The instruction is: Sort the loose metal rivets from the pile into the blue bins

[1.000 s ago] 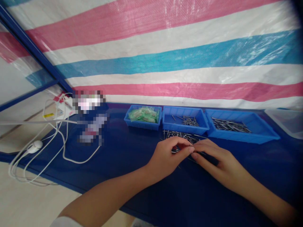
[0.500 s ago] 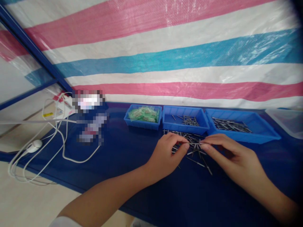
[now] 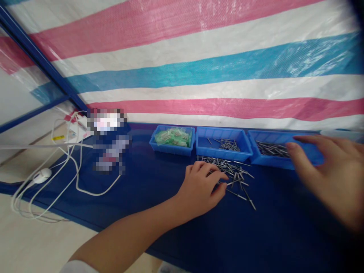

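Note:
A loose pile of thin metal pins (image 3: pixel 231 169) lies on the dark blue table cloth (image 3: pixel 159 197) in front of three blue trays. My left hand (image 3: pixel 202 187) rests on the left edge of the pile with its fingers curled down onto the pins; whether it grips any is hidden. My right hand (image 3: pixel 330 174) hovers raised at the right, fingers spread and open, its fingertips over the right tray (image 3: pixel 284 161), which holds more pins. The middle tray (image 3: pixel 223 153) holds a few pins.
The left tray (image 3: pixel 172 149) holds green and clear parts. White cables (image 3: pixel 65 167) and blurred-out items lie at the table's left. A clear plastic box (image 3: pixel 341 133) sits at far right. A striped tarpaulin (image 3: pixel 199 68) closes off the back.
My right hand left the pile and swung up and right, over the right tray, opening its fingers. My left hand dropped its pinch and settled flat onto the pile's left edge.

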A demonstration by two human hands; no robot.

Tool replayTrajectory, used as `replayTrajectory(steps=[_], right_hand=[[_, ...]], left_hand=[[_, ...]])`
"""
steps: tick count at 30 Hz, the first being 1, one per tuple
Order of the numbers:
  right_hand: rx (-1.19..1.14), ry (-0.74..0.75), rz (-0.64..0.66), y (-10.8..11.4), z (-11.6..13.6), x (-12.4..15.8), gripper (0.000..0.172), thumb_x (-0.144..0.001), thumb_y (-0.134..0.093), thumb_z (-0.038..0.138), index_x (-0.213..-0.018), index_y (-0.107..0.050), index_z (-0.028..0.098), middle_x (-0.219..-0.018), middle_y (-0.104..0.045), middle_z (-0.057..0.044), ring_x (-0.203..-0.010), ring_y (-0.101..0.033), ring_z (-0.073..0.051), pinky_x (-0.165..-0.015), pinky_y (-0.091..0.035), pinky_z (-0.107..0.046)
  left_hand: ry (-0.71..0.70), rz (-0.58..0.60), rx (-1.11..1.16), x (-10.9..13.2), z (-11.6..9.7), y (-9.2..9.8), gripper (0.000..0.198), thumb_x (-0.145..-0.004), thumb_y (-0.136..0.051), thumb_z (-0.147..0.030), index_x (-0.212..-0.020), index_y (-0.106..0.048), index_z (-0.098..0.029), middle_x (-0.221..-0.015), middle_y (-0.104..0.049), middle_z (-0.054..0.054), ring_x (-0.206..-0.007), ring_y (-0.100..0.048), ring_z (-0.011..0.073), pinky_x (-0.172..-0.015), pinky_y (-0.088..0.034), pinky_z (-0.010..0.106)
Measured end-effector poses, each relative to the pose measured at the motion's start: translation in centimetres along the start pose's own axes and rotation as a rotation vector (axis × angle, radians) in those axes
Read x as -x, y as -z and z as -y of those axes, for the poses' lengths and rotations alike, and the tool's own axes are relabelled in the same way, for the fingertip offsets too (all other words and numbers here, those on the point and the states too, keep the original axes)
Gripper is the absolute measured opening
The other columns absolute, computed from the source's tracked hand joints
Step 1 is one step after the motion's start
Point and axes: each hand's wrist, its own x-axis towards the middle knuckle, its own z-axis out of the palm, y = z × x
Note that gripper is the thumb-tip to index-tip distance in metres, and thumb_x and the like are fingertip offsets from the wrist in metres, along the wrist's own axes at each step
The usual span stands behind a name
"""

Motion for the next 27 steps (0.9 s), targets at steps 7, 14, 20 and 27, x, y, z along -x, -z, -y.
replayTrajectory(steps=[7, 14, 20, 27], right_hand=[[-0.134, 0.197, 0.064, 0.9, 3.7, 0.6, 0.033, -0.090, -0.048, 0.044, -0.096, -0.066, 0.017, -0.098, -0.069, -0.012, -0.095, -0.062, -0.027, -0.092, -0.041, -0.044], [-0.191, 0.219, 0.099, 0.9, 4.0, 0.8, 0.028, -0.089, -0.050, 0.040, -0.092, -0.067, 0.018, -0.094, -0.069, -0.011, -0.094, -0.062, -0.027, -0.088, -0.043, -0.044], [-0.228, 0.263, 0.094, 0.9, 4.4, 0.9, 0.024, -0.089, -0.052, 0.037, -0.084, -0.067, 0.019, -0.091, -0.069, -0.010, -0.089, -0.062, -0.026, -0.085, -0.044, -0.044], [-0.314, 0.294, 0.129, 1.0, 5.4, 1.3, 0.015, -0.087, -0.057, 0.031, -0.084, -0.067, 0.019, -0.091, -0.067, -0.009, -0.090, -0.060, -0.025, -0.084, -0.045, -0.043]], left_hand=[[-0.021, 0.056, -0.051, 0.3, 0.3, -0.1, 0.017, -0.090, -0.053, -0.029, -0.100, -0.065, -0.025, -0.114, -0.063, 0.002, -0.114, -0.046, 0.0242, -0.091, -0.036, 0.041], [-0.034, 0.076, -0.095, 0.3, 0.2, -0.2, 0.017, -0.091, -0.053, -0.030, -0.101, -0.065, -0.026, -0.116, -0.061, 0.000, -0.116, -0.045, 0.0241, -0.090, -0.036, 0.042], [-0.080, 0.097, -0.168, 0.3, 0.3, 0.0, 0.022, -0.093, -0.050, -0.034, -0.109, -0.064, -0.026, -0.121, -0.058, 0.003, -0.114, -0.047, 0.0258, -0.088, -0.040, 0.042], [-0.086, 0.073, -0.180, -0.3, 1.0, 0.1, 0.025, -0.092, -0.050, -0.024, -0.112, -0.062, -0.015, -0.116, -0.057, 0.009, -0.101, -0.054, 0.0208, -0.089, -0.046, 0.034]])
